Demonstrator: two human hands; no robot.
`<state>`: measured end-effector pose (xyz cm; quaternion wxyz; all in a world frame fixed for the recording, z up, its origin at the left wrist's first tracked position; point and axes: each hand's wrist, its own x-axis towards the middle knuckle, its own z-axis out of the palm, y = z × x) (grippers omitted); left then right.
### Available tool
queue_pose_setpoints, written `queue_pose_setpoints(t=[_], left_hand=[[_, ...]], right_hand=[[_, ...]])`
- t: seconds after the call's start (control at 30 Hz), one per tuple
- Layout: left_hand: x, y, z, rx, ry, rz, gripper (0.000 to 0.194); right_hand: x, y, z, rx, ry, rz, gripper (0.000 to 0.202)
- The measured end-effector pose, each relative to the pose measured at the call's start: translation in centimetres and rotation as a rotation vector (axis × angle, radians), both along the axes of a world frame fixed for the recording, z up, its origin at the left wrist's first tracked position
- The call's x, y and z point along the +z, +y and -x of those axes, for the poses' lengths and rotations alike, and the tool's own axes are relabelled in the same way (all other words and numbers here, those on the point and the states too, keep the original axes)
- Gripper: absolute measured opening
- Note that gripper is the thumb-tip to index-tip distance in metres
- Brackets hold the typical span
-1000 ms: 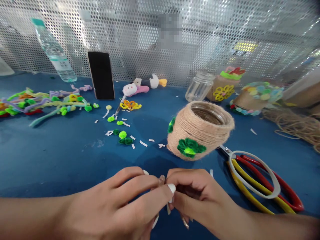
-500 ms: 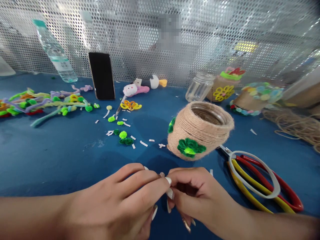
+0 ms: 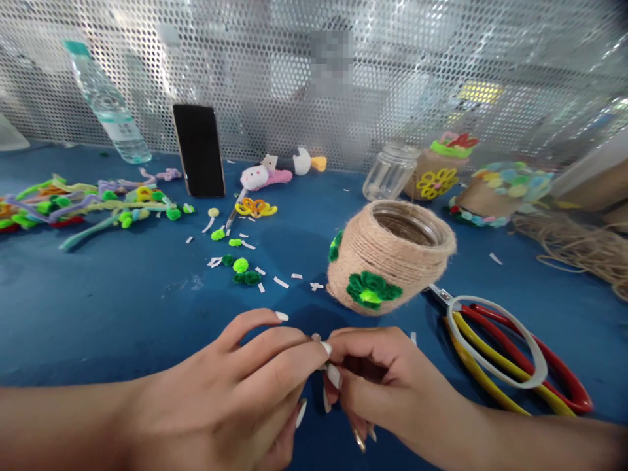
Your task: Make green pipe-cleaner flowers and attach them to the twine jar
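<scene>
My left hand (image 3: 235, 399) and my right hand (image 3: 387, 386) meet at the front of the blue table (image 3: 122, 307), fingertips pinched together on something small that the fingers hide. Just beyond them stands a twine-wrapped jar (image 3: 392, 252), tilted a little, with green pipe-cleaner flowers (image 3: 367, 289) stuck on its side. Neither hand touches the jar.
Scissors with red and yellow handles and a white ring (image 3: 495, 340) lie right of the jar. Green pompoms and white paper bits (image 3: 243, 267) lie mid-table. Pipe cleaners (image 3: 88, 203), a water bottle (image 3: 105, 101), a phone (image 3: 199, 150), a glass jar (image 3: 387, 171), decorated jars (image 3: 441, 170) and loose twine (image 3: 579, 248) line the back.
My fingers have shifted slightly: the left index finger has lifted and spread, while the pinch between both hands holds. Nothing else on the table has moved.
</scene>
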<state>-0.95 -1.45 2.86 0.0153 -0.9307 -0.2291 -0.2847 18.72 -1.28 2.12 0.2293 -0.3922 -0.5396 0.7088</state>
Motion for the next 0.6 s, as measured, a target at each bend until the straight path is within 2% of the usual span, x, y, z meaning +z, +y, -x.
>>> queue_pose_setpoints(t=[0.3,0.6], left_hand=[[-0.23,-0.08,-0.04,0.001,0.024,-0.08,0.023],[0.07,-0.12,0.07,0.004,0.033,-0.086,0.021]], right_hand=[[0.15,-0.06,-0.13,-0.019,0.015,0.011,0.009],[0.25,-0.04,0.19,-0.031,0.022,0.023,0.009]])
